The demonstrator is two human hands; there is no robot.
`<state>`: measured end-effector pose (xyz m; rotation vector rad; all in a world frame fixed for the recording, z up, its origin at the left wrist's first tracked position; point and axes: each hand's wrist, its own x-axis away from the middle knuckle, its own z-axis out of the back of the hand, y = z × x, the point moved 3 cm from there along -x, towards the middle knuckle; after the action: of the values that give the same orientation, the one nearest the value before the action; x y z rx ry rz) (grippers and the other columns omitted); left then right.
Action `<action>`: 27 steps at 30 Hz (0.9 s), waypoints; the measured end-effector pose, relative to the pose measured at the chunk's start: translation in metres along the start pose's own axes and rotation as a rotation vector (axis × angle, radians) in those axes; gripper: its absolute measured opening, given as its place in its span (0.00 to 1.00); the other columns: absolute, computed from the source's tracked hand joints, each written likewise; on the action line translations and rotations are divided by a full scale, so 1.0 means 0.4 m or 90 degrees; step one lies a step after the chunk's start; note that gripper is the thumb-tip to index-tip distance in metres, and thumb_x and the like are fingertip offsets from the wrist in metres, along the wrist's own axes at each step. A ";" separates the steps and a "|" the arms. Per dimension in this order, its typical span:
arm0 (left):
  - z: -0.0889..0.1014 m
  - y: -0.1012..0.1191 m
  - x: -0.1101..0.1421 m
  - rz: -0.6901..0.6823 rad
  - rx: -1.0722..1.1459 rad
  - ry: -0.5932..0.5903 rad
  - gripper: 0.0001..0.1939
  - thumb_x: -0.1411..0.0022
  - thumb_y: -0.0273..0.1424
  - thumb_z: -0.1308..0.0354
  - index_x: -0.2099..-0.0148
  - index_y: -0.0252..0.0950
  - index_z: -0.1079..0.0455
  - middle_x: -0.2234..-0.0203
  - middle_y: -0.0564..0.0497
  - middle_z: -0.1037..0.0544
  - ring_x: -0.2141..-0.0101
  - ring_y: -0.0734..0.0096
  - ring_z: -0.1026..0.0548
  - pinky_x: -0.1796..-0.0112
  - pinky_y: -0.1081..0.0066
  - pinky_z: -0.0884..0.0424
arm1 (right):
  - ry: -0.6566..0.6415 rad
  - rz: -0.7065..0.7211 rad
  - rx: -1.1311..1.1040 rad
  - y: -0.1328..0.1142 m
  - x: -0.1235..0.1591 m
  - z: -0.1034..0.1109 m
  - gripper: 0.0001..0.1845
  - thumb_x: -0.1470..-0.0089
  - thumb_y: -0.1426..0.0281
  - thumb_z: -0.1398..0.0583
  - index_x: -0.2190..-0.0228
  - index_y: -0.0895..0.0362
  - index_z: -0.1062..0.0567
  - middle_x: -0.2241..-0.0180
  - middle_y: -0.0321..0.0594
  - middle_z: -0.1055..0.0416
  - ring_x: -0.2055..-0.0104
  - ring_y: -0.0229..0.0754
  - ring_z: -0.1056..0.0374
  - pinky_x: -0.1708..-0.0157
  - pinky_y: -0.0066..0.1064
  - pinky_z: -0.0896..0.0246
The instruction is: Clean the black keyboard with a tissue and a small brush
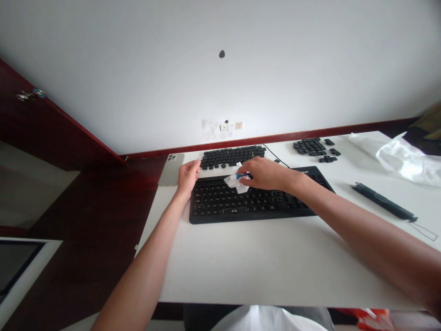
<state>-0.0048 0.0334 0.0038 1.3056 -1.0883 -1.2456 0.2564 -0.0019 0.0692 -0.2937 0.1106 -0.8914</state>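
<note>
A black keyboard (237, 202) with its keycaps off lies on the white table (268, 257). Over its upper middle, my right hand (262, 174) is closed on a slim blue tool (243, 175) and a crumpled white tissue (237, 183). The tissue touches the key area; the tool's exact kind does not show. At the keyboard's upper left corner my left hand (189, 177) rests with curled fingers. Whether those fingers grip anything is hidden. Just behind the keyboard, loose black keycaps (230, 156) sit in rows, a few apart from the rest.
A phone (171, 170) lies left of my left hand. At the back right is another group of keycaps (309, 147). Farther right are a folded black umbrella (384, 201) and a white plastic bag (409, 156). A thin cable (275, 155) runs behind the keyboard.
</note>
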 end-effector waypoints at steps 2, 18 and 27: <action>0.000 0.001 0.001 -0.001 0.001 -0.001 0.24 0.38 0.43 0.36 0.78 0.38 0.41 0.84 0.59 0.45 0.82 0.80 0.49 0.79 0.73 0.55 | -0.027 0.005 0.011 -0.001 0.004 0.001 0.18 0.38 0.62 0.34 0.49 0.55 0.17 0.53 0.46 0.18 0.57 0.50 0.23 0.65 0.36 0.39; -0.001 0.002 0.003 0.003 0.001 -0.003 0.23 0.36 0.42 0.38 0.77 0.38 0.41 0.85 0.59 0.46 0.82 0.79 0.50 0.79 0.72 0.55 | -0.093 0.079 0.027 -0.145 0.019 -0.036 0.10 0.36 0.72 0.36 0.56 0.52 0.14 0.59 0.42 0.18 0.61 0.48 0.22 0.69 0.33 0.45; -0.003 0.011 0.009 0.013 -0.006 0.016 0.25 0.37 0.42 0.37 0.79 0.38 0.43 0.84 0.58 0.46 0.82 0.79 0.51 0.79 0.71 0.57 | -0.306 -0.081 -0.051 -0.089 0.068 0.026 0.07 0.51 0.76 0.31 0.75 0.52 0.19 0.75 0.38 0.22 0.76 0.42 0.30 0.79 0.34 0.51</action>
<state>-0.0034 0.0292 0.0079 1.2961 -1.0738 -1.2145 0.2489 -0.0421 0.0906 -0.5864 -0.3216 -0.9211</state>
